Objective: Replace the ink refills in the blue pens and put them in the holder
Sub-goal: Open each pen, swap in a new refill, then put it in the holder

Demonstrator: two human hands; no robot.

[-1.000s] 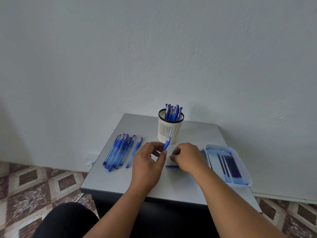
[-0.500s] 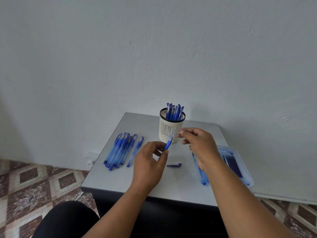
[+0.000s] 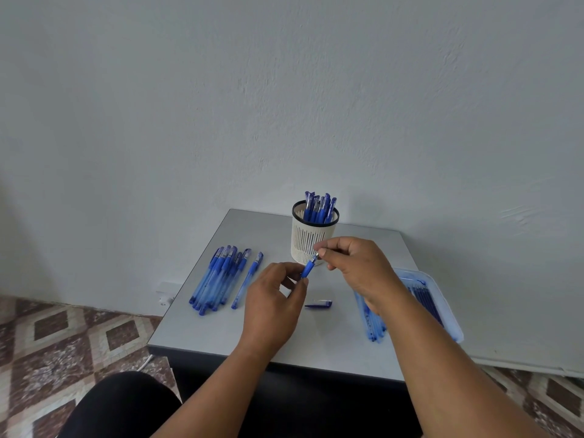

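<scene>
- Blue pen (image 3: 308,269): held above the table's middle, just near of the holder, tip pointing up and far; cap off.
- Table (image 3: 319,339): grey top, carrying all items noted below.
- Tray (image 3: 450,314): clear plastic, at right edge, dark refills lying inside; partly hidden by right forearm.
- Holder (image 3: 311,240): white slotted cup at far centre, upright, several capped pens standing in it.
- Left hand (image 3: 273,306): curled round the pen's lower barrel, thumb and fingers gripping.
- Right hand (image 3: 357,267): pinching at the pen's tip end with thumb and forefinger; whether grasping tip piece or refill cannot be told.
- Pen row (image 3: 221,278): left of hands, lying side by side, apparently awaiting service.
- Barrels (image 3: 371,324): pale blue, lying just left of tray.
- Cap (image 3: 319,304): loose, lying near of the hands.
- Step judged: tip end being worked loose to reach the refill. Next move calls for steady barrel grip, straight pull along the axis, then a fresh refill from the tray.
</scene>
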